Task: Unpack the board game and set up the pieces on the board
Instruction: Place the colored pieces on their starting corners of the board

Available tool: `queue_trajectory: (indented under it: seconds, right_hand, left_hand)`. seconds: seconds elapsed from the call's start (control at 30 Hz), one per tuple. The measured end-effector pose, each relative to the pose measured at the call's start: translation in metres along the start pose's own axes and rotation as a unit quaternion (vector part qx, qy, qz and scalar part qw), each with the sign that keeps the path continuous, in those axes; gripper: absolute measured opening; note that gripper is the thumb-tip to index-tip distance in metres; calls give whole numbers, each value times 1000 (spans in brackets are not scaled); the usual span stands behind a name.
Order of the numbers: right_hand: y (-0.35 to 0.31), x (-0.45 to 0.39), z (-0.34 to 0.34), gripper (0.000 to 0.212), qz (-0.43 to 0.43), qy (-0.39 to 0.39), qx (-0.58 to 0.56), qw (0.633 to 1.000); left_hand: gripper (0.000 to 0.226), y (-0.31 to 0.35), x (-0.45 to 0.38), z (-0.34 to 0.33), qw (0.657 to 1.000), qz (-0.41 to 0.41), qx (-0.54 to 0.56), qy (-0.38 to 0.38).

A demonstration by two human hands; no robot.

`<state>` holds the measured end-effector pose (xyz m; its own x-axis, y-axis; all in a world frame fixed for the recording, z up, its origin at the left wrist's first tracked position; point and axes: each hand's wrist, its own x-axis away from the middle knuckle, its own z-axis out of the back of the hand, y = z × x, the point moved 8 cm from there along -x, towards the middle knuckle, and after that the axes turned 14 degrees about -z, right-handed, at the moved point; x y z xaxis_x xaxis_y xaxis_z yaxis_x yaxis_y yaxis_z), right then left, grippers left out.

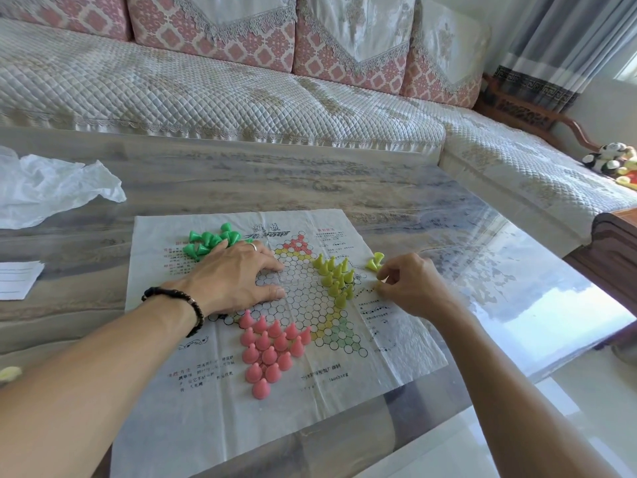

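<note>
Left hand [238,277] lies flat with fingers spread on the paper game board [275,391], palm down over the left part of the hexagon grid; likely pinning the thin creased sheet so it won't slide while the other hand works. Right hand [410,284] sits curled at the board's right margin, thumb and forefinger pinching what looks like a small yellow-green piece [379,286], mostly hidden by the fingers, so the hold itself is a judgement. Two loose yellow-green pieces [375,261] lie tipped over just beside that hand, not yet stood up. Yellow-green cluster [337,277] stands upright on the right arm of the star, between the two hands and nearer the right one; the arm looks almost filled, so the pinched piece probably goes there next. Pink pieces [270,346] stand in a finished triangle on the lower arm, just below the left hand. Green pieces [210,241] lie in an unsorted heap on the board's top-left corner, touching the left hand's far edge, apparently parked for later. Board lies on the glossy table [482,270], and a crumpled plastic bag [44,188] sits well apart at far left, presumably the packaging.
</note>
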<state>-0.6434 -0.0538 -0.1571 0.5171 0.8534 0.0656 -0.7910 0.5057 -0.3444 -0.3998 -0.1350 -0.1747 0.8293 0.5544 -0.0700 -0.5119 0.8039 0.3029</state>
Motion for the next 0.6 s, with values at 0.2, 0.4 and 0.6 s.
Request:
queue_trajectory:
  seconds: [0.2,0.4,0.6]
  right_hand:
    - [-2,5,2,25,15,11,-6,1000]
    - [-6,6,-1,11,20,-30,17,999]
    - [-16,11,5,9,49,4,-41,998]
  left_hand:
    - [55,-1,-1,-1,1000,-3,-2,5]
    - [56,-2,-1,-2,1000,-5,-5,5]
    - [56,-2,-1,-2,1000,-4,-8,2]
